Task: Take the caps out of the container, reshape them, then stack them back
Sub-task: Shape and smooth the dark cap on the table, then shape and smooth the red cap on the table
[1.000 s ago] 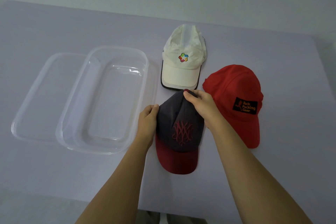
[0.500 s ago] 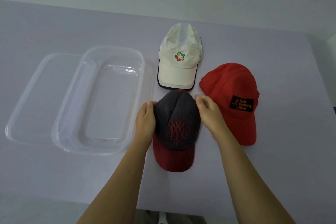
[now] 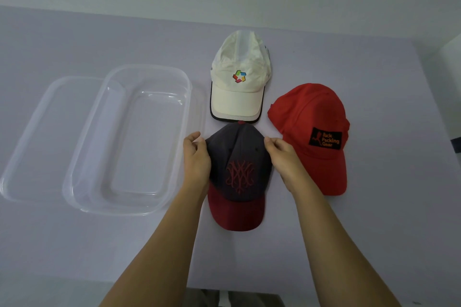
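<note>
Three caps lie on the pale lilac bench [image 3: 374, 219], all outside the clear plastic container [image 3: 129, 142], which sits to the left with nothing in it. Its clear lid [image 3: 37, 137] lies partly under the container's left side.

Nearest the person is the dark grey cap [image 3: 239, 164], with a maroon brim pointing toward the camera and a red embroidered monogram on the front. The left hand [image 3: 197, 159] presses against the left side of its crown and the right hand [image 3: 284, 159] against the right side. Both sets of fingers are bent and rest against the fabric at the upper sides of the crown; whether they pinch it or only press on it cannot be told.

Beyond it lies the cream cap [image 3: 239, 82], with a multicoloured star logo and a dark-edged brim; that brim just meets the top button of the grey cap. To the right lies the red cap [image 3: 311, 127], bearing a black patch with orange lettering; its left edge is close beside the right hand, brim toward the person
</note>
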Demonstrator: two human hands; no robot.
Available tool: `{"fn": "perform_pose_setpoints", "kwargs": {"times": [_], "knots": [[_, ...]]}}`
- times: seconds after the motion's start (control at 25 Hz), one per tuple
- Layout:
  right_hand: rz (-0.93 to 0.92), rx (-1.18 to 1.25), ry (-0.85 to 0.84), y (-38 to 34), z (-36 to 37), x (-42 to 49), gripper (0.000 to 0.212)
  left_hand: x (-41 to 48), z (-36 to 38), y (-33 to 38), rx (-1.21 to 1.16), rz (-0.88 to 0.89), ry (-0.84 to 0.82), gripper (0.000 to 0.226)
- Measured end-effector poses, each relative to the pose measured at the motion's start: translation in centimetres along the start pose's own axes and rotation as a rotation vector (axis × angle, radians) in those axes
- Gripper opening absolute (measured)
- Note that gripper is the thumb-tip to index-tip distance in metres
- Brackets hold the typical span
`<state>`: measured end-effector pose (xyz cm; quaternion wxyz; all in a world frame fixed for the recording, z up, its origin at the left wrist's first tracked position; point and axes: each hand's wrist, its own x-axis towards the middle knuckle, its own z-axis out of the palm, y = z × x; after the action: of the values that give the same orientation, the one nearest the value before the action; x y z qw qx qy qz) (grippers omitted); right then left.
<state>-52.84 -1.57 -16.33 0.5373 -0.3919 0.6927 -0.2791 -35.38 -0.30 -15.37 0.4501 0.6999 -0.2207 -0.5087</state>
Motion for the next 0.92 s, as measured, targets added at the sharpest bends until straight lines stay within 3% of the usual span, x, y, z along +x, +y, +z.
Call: {"fn": "perform_pose_setpoints", "kwargs": {"times": [0.28,0.44,0.56,0.76,0.92], "knots": [[-0.042,0.004,0.004,0.9,-1.6,-1.2,0.03,-0.8,-0.1,-0.1,0.07,0.006,-0.04,0.047],[-0.074,0.006,0.047,2.9,-1.9,-4.6,0.039,-3.0,-1.4,-1.9,0.188,0.073,-0.085,0.054],[-0.078,0.167,-0.014,4.6,0.1,-7.0,0.055,-5.2,-1.4,-4.4,0.256,0.116,-0.145,0.063],[-0.17,0.228,-0.069,5.0,1.6,-6.2,0.051,-4.8,-0.7,-4.7,0.234,0.159,-0.162,0.058],[-0.173,0.163,-0.086,5.2,1.3,-6.2,0.065,-5.4,-0.7,-4.6,0.245,0.125,-0.158,0.06]]}}
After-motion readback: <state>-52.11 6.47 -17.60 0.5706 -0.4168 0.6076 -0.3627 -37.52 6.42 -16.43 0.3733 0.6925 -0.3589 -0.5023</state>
